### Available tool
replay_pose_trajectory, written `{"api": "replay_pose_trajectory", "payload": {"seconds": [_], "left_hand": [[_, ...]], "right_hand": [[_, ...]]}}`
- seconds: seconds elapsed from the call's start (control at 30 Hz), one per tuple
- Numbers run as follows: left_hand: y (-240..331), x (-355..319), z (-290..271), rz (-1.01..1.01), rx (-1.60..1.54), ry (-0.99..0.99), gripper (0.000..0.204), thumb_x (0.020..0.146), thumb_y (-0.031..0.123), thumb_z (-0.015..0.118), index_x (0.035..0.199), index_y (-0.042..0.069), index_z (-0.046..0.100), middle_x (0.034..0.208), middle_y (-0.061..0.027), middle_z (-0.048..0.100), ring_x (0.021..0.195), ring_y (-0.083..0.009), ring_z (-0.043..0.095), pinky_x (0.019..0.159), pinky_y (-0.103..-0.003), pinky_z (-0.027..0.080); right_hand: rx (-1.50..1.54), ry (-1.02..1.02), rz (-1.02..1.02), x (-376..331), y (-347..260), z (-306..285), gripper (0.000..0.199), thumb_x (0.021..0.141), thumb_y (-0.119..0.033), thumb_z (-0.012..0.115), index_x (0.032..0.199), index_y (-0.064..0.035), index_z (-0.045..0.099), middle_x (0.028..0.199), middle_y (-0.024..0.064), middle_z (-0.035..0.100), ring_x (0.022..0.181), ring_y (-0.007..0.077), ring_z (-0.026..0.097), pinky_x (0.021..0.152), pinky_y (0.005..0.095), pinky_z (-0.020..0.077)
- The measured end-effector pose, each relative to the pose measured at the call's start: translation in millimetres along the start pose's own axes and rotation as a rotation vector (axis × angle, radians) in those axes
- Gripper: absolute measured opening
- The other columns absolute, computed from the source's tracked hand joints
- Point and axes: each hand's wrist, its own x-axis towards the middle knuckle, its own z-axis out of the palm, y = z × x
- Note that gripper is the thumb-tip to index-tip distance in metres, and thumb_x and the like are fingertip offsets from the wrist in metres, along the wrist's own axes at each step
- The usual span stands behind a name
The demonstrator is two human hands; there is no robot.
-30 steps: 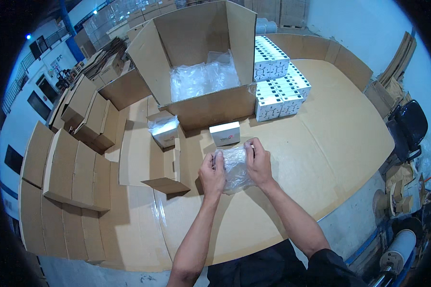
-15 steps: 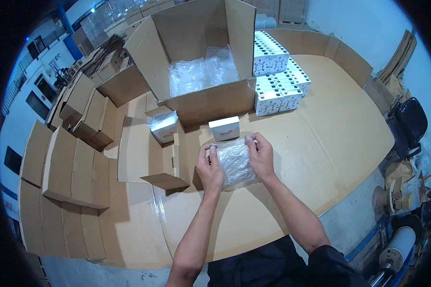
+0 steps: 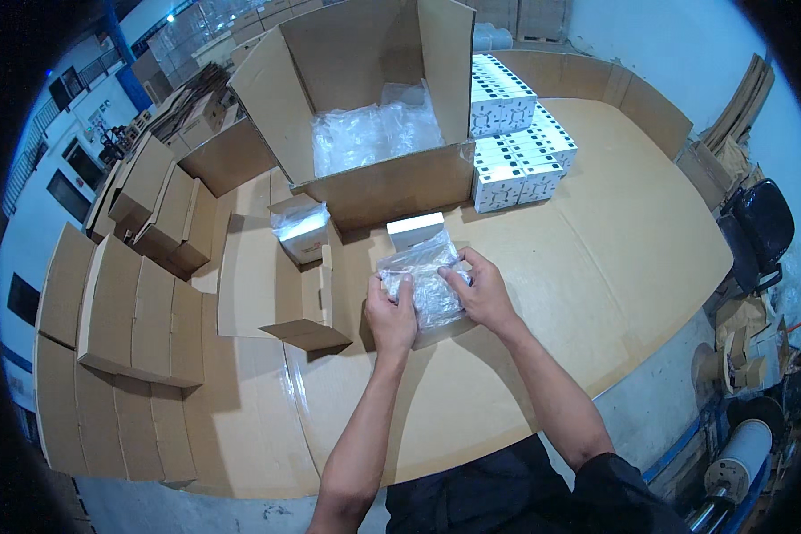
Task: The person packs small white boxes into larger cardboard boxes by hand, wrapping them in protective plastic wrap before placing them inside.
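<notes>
Between both hands is a clear bubble wrap bag (image 3: 434, 292), held above the cardboard-covered table. My left hand (image 3: 391, 313) grips its left side, thumb on top. My right hand (image 3: 482, 289) pinches the right side, with its thumb pressed onto the plastic. Just beyond the bag stands a small white box (image 3: 416, 231), partly hidden by the raised plastic. Left of my hands sits an open cardboard carton (image 3: 304, 331); inside its far end is a white box in clear wrap (image 3: 303, 233).
A large open carton (image 3: 383, 198) behind holds many clear plastic bags (image 3: 374, 133). Stacked white printed boxes (image 3: 518, 182) stand to its right. Folded brown cartons (image 3: 133, 311) line the left side. A black chair (image 3: 759, 233) is at far right, beyond the table (image 3: 614, 258).
The bag's upper edge has come up and now overlaps the white box behind. My right thumb has moved inward onto the plastic; my left thumb sits lower.
</notes>
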Motion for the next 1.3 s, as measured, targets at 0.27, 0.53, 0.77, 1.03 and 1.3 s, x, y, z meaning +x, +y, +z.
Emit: {"api": "replay_pose_trajectory", "payload": {"seconds": [0.27,0.53,0.77,1.03,1.3], "left_hand": [[-10,11,-12,0.012,0.013,-0.022,0.026,0.097,0.017,0.066,0.113,-0.002,0.059,0.070,-0.0054,0.064,0.058,-0.0097,0.055,0.056,-0.030,0.046],[-1,8,-11,0.047,-0.072,-0.108,0.036,0.100,0.017,0.063,0.129,0.001,0.049,0.068,-0.0011,0.060,0.048,-0.0080,0.048,0.044,-0.028,0.039],[20,5,-24,-0.026,-0.392,-0.237,0.036,0.105,0.030,0.059,0.130,0.004,0.052,0.073,0.0028,0.056,0.066,-0.0046,0.051,0.059,-0.024,0.043],[0,3,-14,-0.066,-0.173,-0.125,0.029,0.102,0.028,0.066,0.110,0.000,0.070,0.088,-0.0011,0.067,0.078,-0.0064,0.059,0.068,-0.022,0.047],[18,-8,-4,0.021,-0.101,-0.127,0.020,0.096,0.018,0.073,0.102,-0.001,0.070,0.086,0.0013,0.066,0.075,-0.0028,0.056,0.064,-0.021,0.045]], "right_hand": [[-0.067,0.006,-0.012,-1,-27,-33,0.026,0.095,-0.006,0.065,0.121,-0.0057,0.061,0.085,0.0060,0.064,0.070,0.0111,0.058,0.058,0.0267,0.0475],[-0.364,0.046,-0.657,4,-15,-31,0.030,0.089,0.004,0.065,0.117,-0.0051,0.070,0.104,0.0117,0.066,0.083,0.0238,0.062,0.075,0.0335,0.0532],[0.090,-0.152,0.090,1,-8,-38,0.024,0.105,-0.018,0.056,0.099,0.0017,0.068,0.080,-0.0019,0.061,0.077,0.0077,0.054,0.069,0.0259,0.0454],[0.240,-0.411,0.213,-4,-21,-29,0.023,0.102,-0.018,0.060,0.097,0.0028,0.069,0.081,0.0034,0.067,0.075,0.0092,0.057,0.070,0.0289,0.0478],[0.135,-0.109,0.144,1,-1,-17,0.026,0.107,-0.023,0.054,0.103,0.0003,0.067,0.081,0.0035,0.068,0.075,0.0092,0.062,0.068,0.0275,0.0498]]}}
